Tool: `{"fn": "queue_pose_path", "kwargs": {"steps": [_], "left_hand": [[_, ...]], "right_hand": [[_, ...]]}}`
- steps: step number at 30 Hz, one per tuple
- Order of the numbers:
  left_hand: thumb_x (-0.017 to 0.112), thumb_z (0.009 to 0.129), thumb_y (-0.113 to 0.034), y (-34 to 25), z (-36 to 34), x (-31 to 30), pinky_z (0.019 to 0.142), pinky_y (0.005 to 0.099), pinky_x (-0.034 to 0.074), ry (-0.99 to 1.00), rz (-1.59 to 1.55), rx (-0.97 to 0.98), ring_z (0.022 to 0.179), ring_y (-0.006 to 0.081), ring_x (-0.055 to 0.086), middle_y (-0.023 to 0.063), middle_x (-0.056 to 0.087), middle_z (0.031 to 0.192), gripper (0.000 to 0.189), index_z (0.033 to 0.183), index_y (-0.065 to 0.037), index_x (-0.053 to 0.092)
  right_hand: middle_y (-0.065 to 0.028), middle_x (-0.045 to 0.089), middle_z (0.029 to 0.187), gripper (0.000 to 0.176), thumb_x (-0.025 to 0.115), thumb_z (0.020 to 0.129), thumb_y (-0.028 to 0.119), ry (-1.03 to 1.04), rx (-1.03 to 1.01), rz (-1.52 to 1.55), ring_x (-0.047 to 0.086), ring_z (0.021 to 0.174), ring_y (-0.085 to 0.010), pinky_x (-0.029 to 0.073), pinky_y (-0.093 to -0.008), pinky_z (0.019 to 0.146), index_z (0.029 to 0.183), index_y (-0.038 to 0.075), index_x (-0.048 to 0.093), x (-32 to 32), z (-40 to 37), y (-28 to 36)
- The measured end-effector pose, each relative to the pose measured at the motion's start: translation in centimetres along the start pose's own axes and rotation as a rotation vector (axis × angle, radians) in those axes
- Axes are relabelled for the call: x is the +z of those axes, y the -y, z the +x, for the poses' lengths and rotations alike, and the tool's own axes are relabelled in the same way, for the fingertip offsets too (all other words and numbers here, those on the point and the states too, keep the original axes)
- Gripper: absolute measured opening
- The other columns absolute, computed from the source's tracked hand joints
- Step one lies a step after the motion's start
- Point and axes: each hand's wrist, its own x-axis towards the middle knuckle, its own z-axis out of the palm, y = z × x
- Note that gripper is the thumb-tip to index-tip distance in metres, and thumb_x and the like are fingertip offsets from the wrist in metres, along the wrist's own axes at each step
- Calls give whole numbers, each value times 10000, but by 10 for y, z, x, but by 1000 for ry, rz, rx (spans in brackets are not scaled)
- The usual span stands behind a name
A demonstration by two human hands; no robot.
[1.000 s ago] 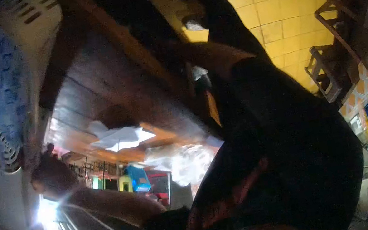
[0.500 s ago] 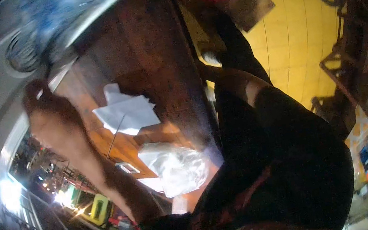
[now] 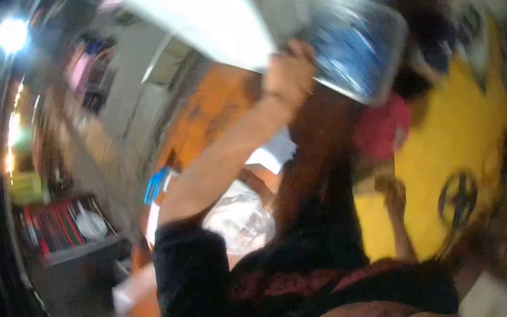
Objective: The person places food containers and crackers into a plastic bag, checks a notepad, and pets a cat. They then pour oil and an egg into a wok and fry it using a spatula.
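Observation:
My left hand reaches out over the wooden table, its fingers curled closed at the lower corner of a bright white panel. Blur hides what is in its grasp. Just right of that hand is a clear plastic box with blue contents. Below my left forearm lie folded white paper and a crumpled clear plastic bag. My right hand hangs low at the right, apart from the table, and its fingers are too smeared to read.
The wooden table has a dark side towards my legs. A pink round object stands beyond it. To the right are a yellow floor and a black spoked wheel. A dark stand with red items is at the left.
The view has swung round. My left hand has gone from the far-left table edge to beside the white panel and blue-filled box. My right hand has come into sight.

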Motion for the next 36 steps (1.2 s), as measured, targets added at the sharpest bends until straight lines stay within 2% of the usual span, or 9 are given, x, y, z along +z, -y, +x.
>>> {"fn": "queue_pose_path", "kwargs": {"steps": [3, 5, 11, 13, 20, 29, 31, 32, 36], "left_hand": [[462, 794, -141, 16, -39, -39, 515, 304, 463, -183, -42, -171, 684, 200, 587, 129, 544, 899, 301, 1054, 10, 473], [476, 771, -97, 30, -86, -56, 541, 318, 487, -324, -152, -275, 697, 189, 585, 166, 518, 968, 210, 951, 11, 467], [479, 753, -12, 18, -253, -31, 678, 399, 416, -407, -1138, -653, 780, 365, 522, 196, 513, 844, 219, 963, 1, 421], [450, 746, 59, -18, -295, -5, 583, 331, 423, -588, -1403, -789, 633, 259, 533, 133, 489, 703, 150, 877, -12, 432], [464, 848, -11, -101, -379, 22, 588, 311, 422, -633, -1505, -1238, 628, 191, 512, 90, 489, 696, 62, 909, -13, 452], [662, 735, -267, -69, -431, 45, 807, 435, 346, -846, -772, -1776, 940, 359, 420, 250, 416, 1010, 563, 1064, 79, 365], [678, 718, -302, -61, -424, 68, 848, 456, 322, -823, -768, -1813, 991, 384, 390, 279, 384, 1062, 655, 1096, 103, 328], [688, 698, -335, -59, -417, 86, 882, 466, 301, -664, -631, -1776, 1021, 408, 366, 300, 355, 1093, 747, 1132, 117, 282], [744, 621, -321, -71, -405, 145, 957, 454, 267, -417, -739, -1663, 1090, 454, 314, 333, 277, 1182, 952, 1225, 131, 164]], "right_hand": [[-49, 508, 796, 445, 430, 905, 236, 166, -383, 11, 456, 488, -105, 386, -195, 421, 1297, 96, 269, -3, 43, -22], [-74, 510, 871, 502, 441, 897, 252, 251, -465, 135, 506, 572, -120, 433, -216, 460, 1336, 134, 227, 12, -9, 130], [-160, 458, 1129, 443, 461, 881, 283, 397, -1437, -171, 560, 854, -253, 492, -305, 665, 1220, 15, 365, 113, 4, 251], [-132, 430, 1131, 658, 535, 834, 354, 1091, -498, 637, 539, 880, -193, 489, -279, 598, 1326, 84, 191, 141, -41, 304], [-83, 516, 1025, 430, 533, 859, 156, 1418, -281, 340, 557, 782, -128, 485, -237, 530, 1213, 45, 317, 217, -124, 348], [-159, 511, 1034, 414, 497, 867, 140, 1014, -775, 496, 587, 689, -174, 434, -197, 393, 1225, 43, 314, 252, -158, 393], [-158, 495, 1072, 396, 529, 847, 135, 1051, -916, 469, 571, 802, -193, 484, -245, 535, 1188, 14, 370, 254, -173, 377], [-148, 482, 1099, 381, 565, 823, 128, 833, -1461, 246, 533, 908, -226, 462, -309, 756, 1147, -12, 421, 263, -165, 365], [-202, 488, 1126, 422, 580, 805, 105, 1028, -1430, 120, 501, 1021, -293, 386, -353, 894, 1170, -11, 402, 281, -176, 303]]}}
